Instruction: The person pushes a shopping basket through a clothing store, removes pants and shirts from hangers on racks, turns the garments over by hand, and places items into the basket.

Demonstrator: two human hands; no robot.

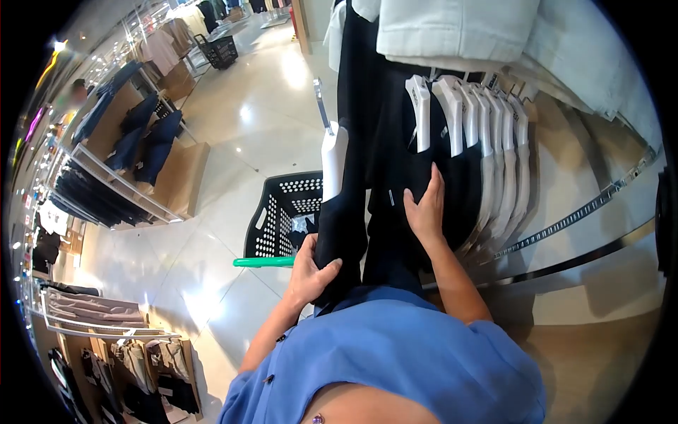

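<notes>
My left hand (309,274) grips a black garment (337,233) that hangs from a white hanger (334,162) with a metal hook, held off the rail. On the right, my right hand (426,212) lies against a black top (452,177) on the rack, its thumb and fingers apart. Several white hangers (462,109) are lined up on the rail there, carrying black garments in front and white garments (505,184) behind. A small pale tag shows on the black cloth left of my right hand.
A black basket (272,201) with a green handle (263,262) stands on the floor at left, with dark items inside. White garments (452,32) hang above the rail. Display units with folded jeans (138,131) and trousers (152,360) stand left; another basket (217,51) is farther back.
</notes>
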